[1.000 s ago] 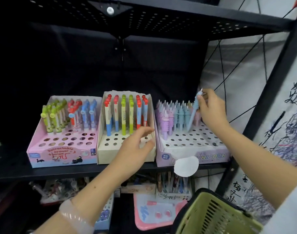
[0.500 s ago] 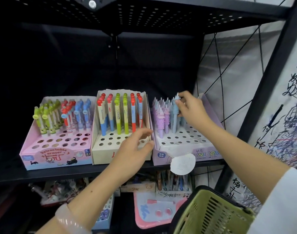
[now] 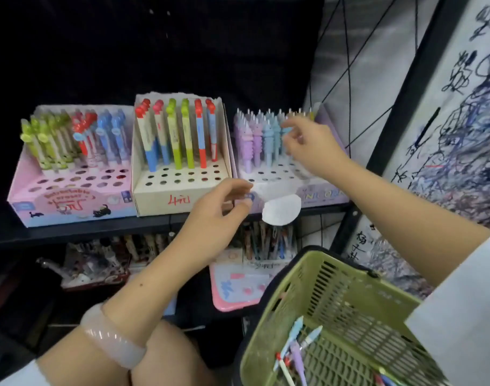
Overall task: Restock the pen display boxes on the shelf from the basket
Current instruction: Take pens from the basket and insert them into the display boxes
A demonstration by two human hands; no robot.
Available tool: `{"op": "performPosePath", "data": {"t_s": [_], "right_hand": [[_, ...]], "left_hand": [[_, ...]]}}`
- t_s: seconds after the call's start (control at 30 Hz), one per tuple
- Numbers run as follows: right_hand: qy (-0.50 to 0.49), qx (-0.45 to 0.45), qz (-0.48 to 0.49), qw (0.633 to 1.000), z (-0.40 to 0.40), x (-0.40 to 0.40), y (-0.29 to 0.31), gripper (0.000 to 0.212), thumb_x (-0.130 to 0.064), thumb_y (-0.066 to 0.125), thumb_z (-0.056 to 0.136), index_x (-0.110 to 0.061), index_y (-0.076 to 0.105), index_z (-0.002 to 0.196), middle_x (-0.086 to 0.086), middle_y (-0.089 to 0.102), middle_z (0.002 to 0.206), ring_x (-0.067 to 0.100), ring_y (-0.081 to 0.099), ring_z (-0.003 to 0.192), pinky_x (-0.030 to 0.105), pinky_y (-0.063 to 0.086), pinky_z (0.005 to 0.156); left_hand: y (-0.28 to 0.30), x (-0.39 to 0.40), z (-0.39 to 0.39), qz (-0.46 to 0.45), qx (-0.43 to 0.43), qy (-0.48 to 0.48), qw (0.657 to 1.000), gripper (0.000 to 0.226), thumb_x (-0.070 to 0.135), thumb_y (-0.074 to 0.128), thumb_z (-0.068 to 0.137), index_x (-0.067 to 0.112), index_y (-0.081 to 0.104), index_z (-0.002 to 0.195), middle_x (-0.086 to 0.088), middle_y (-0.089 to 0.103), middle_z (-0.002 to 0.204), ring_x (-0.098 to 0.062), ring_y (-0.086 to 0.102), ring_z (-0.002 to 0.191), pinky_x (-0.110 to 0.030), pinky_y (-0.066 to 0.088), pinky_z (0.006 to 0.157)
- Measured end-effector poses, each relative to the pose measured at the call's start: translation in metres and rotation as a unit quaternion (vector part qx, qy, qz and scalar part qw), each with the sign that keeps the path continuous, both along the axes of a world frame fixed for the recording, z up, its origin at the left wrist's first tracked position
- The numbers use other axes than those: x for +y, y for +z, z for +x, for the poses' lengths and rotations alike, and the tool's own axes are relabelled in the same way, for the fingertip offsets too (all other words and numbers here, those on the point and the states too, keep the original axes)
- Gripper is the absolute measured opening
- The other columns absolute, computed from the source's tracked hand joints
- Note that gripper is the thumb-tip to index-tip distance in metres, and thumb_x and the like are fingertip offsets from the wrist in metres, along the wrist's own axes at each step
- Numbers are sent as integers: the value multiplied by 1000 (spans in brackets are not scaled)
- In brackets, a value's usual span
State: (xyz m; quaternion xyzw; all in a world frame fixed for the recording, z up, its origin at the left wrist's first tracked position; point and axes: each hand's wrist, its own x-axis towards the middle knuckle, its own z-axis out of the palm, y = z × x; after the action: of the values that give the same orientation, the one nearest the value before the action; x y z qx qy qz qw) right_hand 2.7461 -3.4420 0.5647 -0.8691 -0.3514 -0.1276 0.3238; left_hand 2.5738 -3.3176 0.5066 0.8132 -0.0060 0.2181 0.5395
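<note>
At the right end of the shelf [image 3: 143, 228], the right hand [image 3: 310, 147] hangs over the purple box [image 3: 324, 196], its fingers [image 3: 289, 124] loosely spread and empty, just beside the tops of the pale blue pens [image 3: 269, 135] standing in the back rows. The front rows of holes in that box lie bare, so more stock is wanted there. The left hand [image 3: 218, 218] hovers lower, in front of the seam between the cream box [image 3: 179, 200] and the purple one; its fingers are relaxed and slightly curled, with nothing between them, though motion blur leaves the thumb tip unclear.

The pens to be fetched lie in the green basket [image 3: 335, 277], at the bottom right, well below the shelf edge and close to the person's body. A small loose bundle [image 3: 294, 346] rests on the basket floor near its left wall, the pens' long axes running slantwise, caps pointing up and away toward the shelf. From the right hand they lie straight down and back along its own forearm; from the left hand they lie down and across to the right. The right hand appears the better placed, since the basket sits directly under that arm, and a reach would likely need the wrist turned so the fingers close across the pen barrels rather than along them. The pink box [image 3: 71, 207] at the left also shows open holes.
</note>
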Motion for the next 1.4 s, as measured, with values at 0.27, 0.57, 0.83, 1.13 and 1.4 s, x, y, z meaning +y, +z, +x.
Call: {"op": "performPosePath", "data": {"t_s": [0.27, 0.57, 0.83, 1.13, 1.4], "right_hand": [[108, 196, -105, 969, -68, -86, -84, 17, -14, 48, 95, -16, 58, 82, 0, 64, 67, 8, 61, 54, 12, 48, 53], [-1, 394, -338, 855, -129, -117, -308, 23, -37, 44, 96, -16, 51, 102, 12, 53, 87, 29, 57, 81, 32, 45, 69], [-90, 417, -214, 879, -155, -100, -354, 49, -15, 49, 93, -8, 30, 138, 15, 57, 120, 29, 62, 97, 32, 49, 73], [-345, 577, 160, 723, -102, -86, -354, 9, -9, 40, 97, -5, 38, 105, 10, 44, 79, 19, 41, 60, 30, 35, 56], [-366, 626, 234, 648, -97, -63, -364, 21, -16, 61, 88, -4, 49, 101, 10, 53, 74, 18, 48, 55, 25, 35, 46]], "left_hand": [[-81, -55, -18, 42, 111, -94, 988, 21, 11, 50, 93, 29, 55, 100, 14, 59, 102, 5, 54, 96, -8, 41, 83], [-136, -84, -17, 203, 163, -147, 954, 24, 17, 45, 97, 22, 60, 115, 5, 55, 123, -11, 38, 129, -17, 31, 91], [-138, -83, -17, 154, 142, -137, 968, 23, 14, 47, 95, 23, 64, 107, 13, 57, 113, -4, 44, 123, -21, 36, 98], [-137, -83, -20, 62, 112, -99, 987, 36, 10, 51, 92, 45, 58, 88, 18, 62, 100, 0, 56, 101, -9, 40, 85], [-138, -81, -19, -8, 116, -80, 990, 34, 11, 54, 91, 43, 62, 83, 21, 65, 96, -1, 59, 95, -13, 45, 85]]}}
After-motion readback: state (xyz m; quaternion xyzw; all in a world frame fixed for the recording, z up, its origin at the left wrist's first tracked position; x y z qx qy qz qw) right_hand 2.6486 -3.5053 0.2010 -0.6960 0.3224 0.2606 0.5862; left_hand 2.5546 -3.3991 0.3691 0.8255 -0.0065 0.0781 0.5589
